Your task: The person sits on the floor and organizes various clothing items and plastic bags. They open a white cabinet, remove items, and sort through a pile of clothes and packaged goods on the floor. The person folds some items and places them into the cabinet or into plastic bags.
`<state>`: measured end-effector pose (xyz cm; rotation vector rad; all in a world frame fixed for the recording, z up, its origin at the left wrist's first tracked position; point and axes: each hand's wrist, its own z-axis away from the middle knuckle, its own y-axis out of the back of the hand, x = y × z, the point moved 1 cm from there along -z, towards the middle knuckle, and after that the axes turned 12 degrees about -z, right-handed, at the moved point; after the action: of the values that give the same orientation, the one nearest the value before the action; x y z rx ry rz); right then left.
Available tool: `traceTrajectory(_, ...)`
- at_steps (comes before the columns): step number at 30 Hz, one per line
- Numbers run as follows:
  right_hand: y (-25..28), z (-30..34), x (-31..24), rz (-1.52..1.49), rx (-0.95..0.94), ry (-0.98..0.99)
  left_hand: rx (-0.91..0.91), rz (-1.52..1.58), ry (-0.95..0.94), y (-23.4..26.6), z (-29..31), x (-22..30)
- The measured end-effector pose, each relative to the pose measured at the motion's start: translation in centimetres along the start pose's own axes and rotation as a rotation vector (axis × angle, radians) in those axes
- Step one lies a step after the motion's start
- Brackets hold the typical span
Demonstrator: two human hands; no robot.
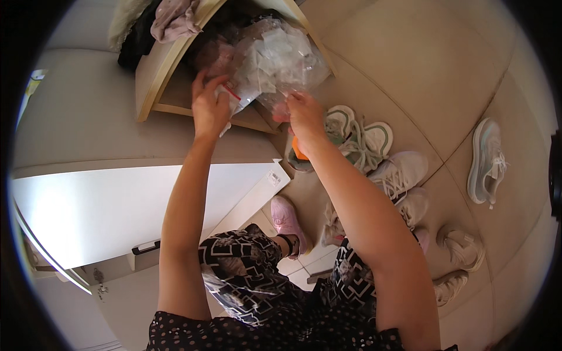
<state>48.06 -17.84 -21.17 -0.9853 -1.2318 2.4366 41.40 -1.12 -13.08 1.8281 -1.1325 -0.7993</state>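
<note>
A wooden drawer (pixel 149 88) stands pulled out at the top, heaped with crumpled clear plastic bags (pixel 281 55). At its near edge my left hand (pixel 209 111) curls its fingers about a small white packet with a red edge (pixel 232 100), partly hidden by the thumb and palm. My right hand (pixel 305 117) is closed on a fold of clear plastic bag at the near right of the heap. Something pinkish shows below its fingertips, too blurred to name. An orange piece (pixel 299 148) peeks out beneath the right wrist.
Pale pink cloth (pixel 175 20) and dark fabric hang at the drawer's upper left. A white cabinet front (pixel 105 205) lies left of my forearms. Several shoes, including a green-trimmed sneaker (pixel 377 138) and a lone sneaker (pixel 489 164), stand on the tiled floor (pixel 410 58) at right.
</note>
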Motion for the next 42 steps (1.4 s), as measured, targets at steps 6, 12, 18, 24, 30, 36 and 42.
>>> traceTrajectory(6, 0.6, -0.3, 1.7, 0.002, 0.028, 0.027, -0.289, -0.204, 0.141, -4.0, -3.7, -3.7)
traceTrajectory(12, 0.9, -0.5, 1.0, 0.025, 0.071, 0.005, -0.127, 0.052, -0.025, 0.5, 0.4, 0.3)
traceTrajectory(18, 0.9, -1.0, 1.9, -0.023, 0.203, 0.057, -0.258, -0.145, 0.077, 1.2, 3.1, 2.2)
traceTrajectory(24, 0.9, -0.6, 1.8, -0.142, 0.088, 0.039, -0.185, -0.421, 0.006, -2.5, 2.2, 0.0)
traceTrajectory(30, 1.8, -1.4, 0.7, -0.303, 0.08, 0.04, -0.171, -0.173, 0.042, -1.0, 3.6, 1.4)
traceTrajectory(36, 3.7, -3.0, -0.1, -0.405, 0.109, 0.113, -0.182, 0.025, 0.123, 0.1, 4.4, 2.0)
traceTrajectory(42, 1.7, -1.9, 1.3, -0.33, -0.027, -0.06, -0.154, 0.028, 0.075, 0.0, 4.6, 2.8)
